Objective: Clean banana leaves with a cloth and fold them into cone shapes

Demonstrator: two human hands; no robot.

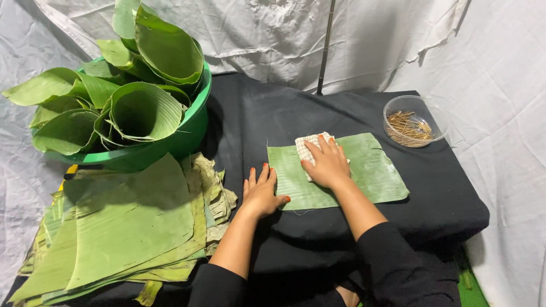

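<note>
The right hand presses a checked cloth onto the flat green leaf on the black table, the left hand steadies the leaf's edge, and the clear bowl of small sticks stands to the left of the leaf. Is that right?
Not quite. The head view shows the clear bowl of small sticks to the right of the leaf, at the table's far right corner. The rest holds: the right hand presses the checked cloth onto the leaf, and the left hand steadies its left edge.

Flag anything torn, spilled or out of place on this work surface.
Little stands out. The stack of flat leaves has ragged, yellowed edges on its lower sheets and is fanned unevenly. The leaf under the right hand and cloth lies flat and whole. The sticks stay inside the clear bowl.
</note>
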